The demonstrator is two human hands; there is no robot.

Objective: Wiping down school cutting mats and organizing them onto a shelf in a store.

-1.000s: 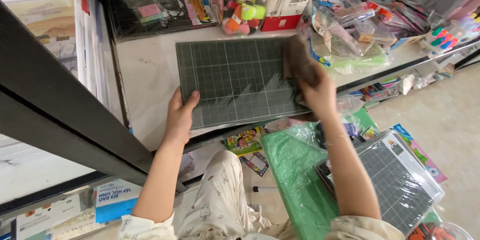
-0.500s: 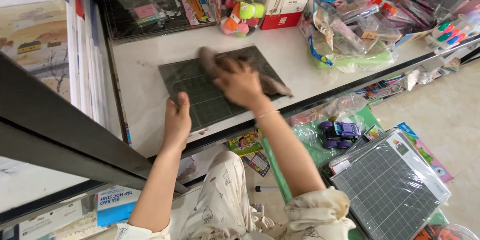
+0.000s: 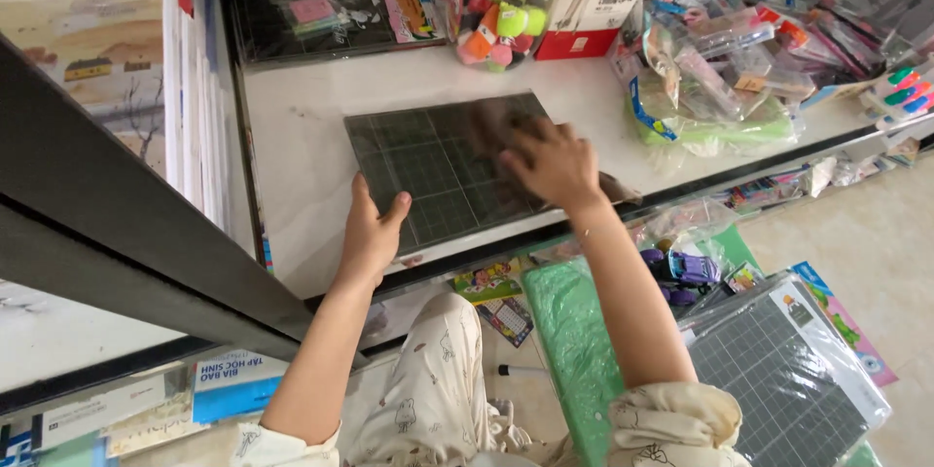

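Note:
A dark green gridded cutting mat (image 3: 428, 170) lies flat on the white shelf top (image 3: 302, 151). My left hand (image 3: 373, 231) grips the mat's near left edge, thumb on top. My right hand (image 3: 551, 163) presses a dark brown cloth (image 3: 498, 125) onto the mat's right half; the cloth's tail trails off toward the shelf's front edge.
Behind the mat stand a clear jar with a pink lid (image 3: 504, 0), a red and white box (image 3: 592, 5) and packaged stationery (image 3: 725, 53). A glass-topped tray (image 3: 302, 10) sits back left. Below, a green bag (image 3: 574, 331), a purple toy car (image 3: 681, 270) and another wrapped cutting mat (image 3: 783, 384) lie on the floor.
The mat went from tilted up to lying flat on the shelf. My right hand with the cloth has swept from the mat's right corner toward its middle and back right.

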